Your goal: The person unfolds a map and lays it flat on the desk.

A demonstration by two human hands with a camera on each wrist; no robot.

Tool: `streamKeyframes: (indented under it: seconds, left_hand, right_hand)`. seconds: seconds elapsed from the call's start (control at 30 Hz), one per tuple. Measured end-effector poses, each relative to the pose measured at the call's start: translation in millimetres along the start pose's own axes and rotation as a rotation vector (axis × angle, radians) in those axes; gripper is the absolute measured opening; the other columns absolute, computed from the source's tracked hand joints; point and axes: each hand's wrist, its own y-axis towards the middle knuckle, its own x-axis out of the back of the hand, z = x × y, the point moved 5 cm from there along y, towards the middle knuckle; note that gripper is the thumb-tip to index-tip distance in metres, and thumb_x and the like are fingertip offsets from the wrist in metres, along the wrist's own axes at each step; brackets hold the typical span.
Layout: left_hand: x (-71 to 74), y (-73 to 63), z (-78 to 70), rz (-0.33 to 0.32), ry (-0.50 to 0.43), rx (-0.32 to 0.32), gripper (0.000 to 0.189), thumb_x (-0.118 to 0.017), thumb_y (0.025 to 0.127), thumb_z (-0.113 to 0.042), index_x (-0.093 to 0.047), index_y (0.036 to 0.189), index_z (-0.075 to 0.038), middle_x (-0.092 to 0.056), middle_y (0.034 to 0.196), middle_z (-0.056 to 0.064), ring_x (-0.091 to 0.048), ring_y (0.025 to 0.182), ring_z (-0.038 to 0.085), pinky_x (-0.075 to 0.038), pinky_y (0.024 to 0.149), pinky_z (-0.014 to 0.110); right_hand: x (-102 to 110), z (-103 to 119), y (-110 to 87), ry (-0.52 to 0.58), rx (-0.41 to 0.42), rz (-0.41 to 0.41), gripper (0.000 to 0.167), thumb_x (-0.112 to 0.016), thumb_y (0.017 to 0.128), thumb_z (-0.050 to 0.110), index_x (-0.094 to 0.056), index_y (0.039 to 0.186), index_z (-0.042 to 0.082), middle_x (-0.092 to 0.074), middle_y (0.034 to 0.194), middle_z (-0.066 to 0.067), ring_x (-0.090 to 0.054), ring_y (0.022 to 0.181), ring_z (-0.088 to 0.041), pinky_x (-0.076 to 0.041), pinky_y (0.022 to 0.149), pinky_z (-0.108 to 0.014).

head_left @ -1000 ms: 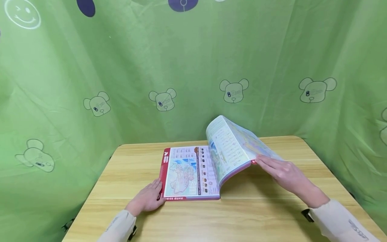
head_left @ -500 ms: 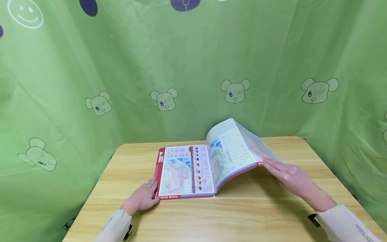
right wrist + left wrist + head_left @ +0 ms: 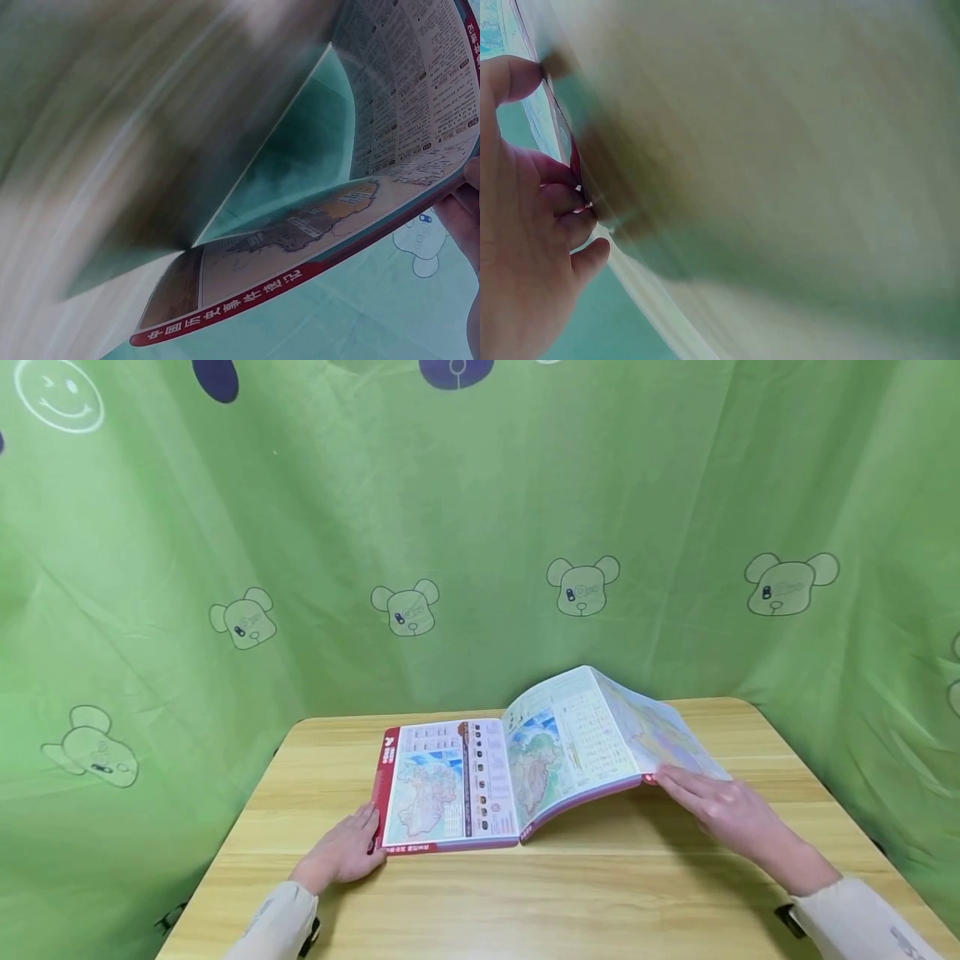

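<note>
A fold-out map (image 3: 431, 777) with red edging lies across the wooden table; its left panel is flat. Beyond a crease its middle part rises to a ridge, and a further panel slopes down to the right. My left hand (image 3: 341, 850) rests at the map's red left edge near the lower corner, fingers loosely bent against it in the left wrist view. With my right hand (image 3: 738, 814) I pinch the raised red near corner, thumb hidden in the head view. The right wrist view looks at the underside of the map (image 3: 300, 225), printed with text and a coloured map.
The wooden table (image 3: 450, 910) has rounded far corners. A green curtain (image 3: 480, 527) with bear-head prints hangs close behind the table and on both sides. The raised part of the map stands near the curtain at the back.
The map has slid left, my left hand moving along with it. My right hand has shifted right and slightly down, lowering the raised ridge and spreading the map wider.
</note>
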Motion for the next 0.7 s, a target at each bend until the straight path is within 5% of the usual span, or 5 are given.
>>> streamKeyframes:
  seconds: [0.7]
  left_hand:
    - [2.7, 1.8, -7.1, 0.008, -0.003, 0.055, 0.075, -0.050, 0.092, -0.041, -0.031, 0.142, 0.010, -0.024, 0.150, 0.025, -0.022, 0.139, 0.036, -0.025, 0.111, 0.046]
  right_hand:
    - [-14, -10, -50.5, 0.037, -0.006, 0.099, 0.059, -0.013, 0.103, 0.013, -0.069, 0.106, -0.001, -0.067, 0.106, -0.017, -0.068, 0.084, -0.030, -0.056, 0.057, -0.034]
